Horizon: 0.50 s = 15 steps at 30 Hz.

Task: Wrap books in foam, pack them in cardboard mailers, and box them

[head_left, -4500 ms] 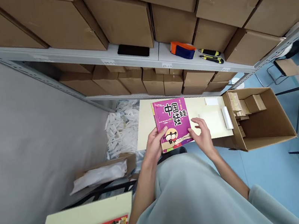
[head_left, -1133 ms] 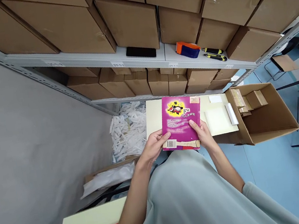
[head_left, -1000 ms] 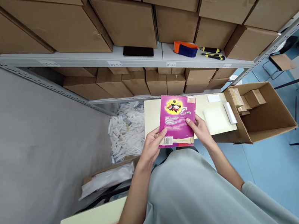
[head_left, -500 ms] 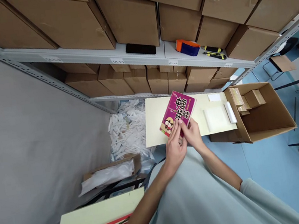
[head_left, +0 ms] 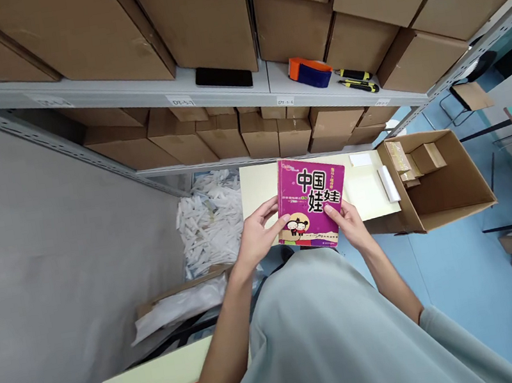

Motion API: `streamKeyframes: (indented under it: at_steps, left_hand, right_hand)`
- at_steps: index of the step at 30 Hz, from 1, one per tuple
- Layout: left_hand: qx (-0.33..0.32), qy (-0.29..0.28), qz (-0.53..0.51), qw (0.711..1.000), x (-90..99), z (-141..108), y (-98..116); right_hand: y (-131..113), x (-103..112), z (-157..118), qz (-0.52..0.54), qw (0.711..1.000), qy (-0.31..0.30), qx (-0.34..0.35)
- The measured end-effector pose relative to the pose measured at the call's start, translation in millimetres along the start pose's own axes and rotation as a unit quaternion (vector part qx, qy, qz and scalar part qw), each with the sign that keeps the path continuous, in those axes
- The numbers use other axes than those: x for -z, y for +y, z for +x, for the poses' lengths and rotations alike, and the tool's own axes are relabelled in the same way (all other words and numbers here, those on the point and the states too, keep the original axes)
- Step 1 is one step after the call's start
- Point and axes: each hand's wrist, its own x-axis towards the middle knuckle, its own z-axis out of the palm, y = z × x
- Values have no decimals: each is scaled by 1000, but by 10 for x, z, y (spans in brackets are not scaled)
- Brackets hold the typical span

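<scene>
A purple book (head_left: 308,199) with large Chinese characters and two cartoon children on its cover is held up in front of me, over the near edge of the pale table (head_left: 255,185). My left hand (head_left: 262,229) grips its left edge, thumb on the cover and fingers at the side. At the right edge my right hand (head_left: 349,223) pinches it, thumb lying on the front and the other fingers behind, mostly hidden. The cover faces me and the book looks closed.
An open cardboard box (head_left: 447,187) holding small cartons stands right of the table, near a white roll (head_left: 388,184). Shelves of cartons rise behind, with a phone (head_left: 224,77), an orange-and-blue item (head_left: 310,73) and cutters (head_left: 358,81). Paper scraps (head_left: 212,224) heap at left.
The book has turned from tilted to nearly upright and faces me more squarely. My hands, close together at its lower edge before, have moved apart to its two sides.
</scene>
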Motion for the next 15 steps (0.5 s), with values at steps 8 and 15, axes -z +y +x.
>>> streamKeyframes:
  at_steps: [8,15]
  left_hand:
    - [-198,56,123,971,80,54,157]
    - [-224,62,157,960,103,-19,280]
  right_hand:
    - [-134,239,133,-164,966,-94,175]
    - [-64,281,235,-151,971,-99,157]
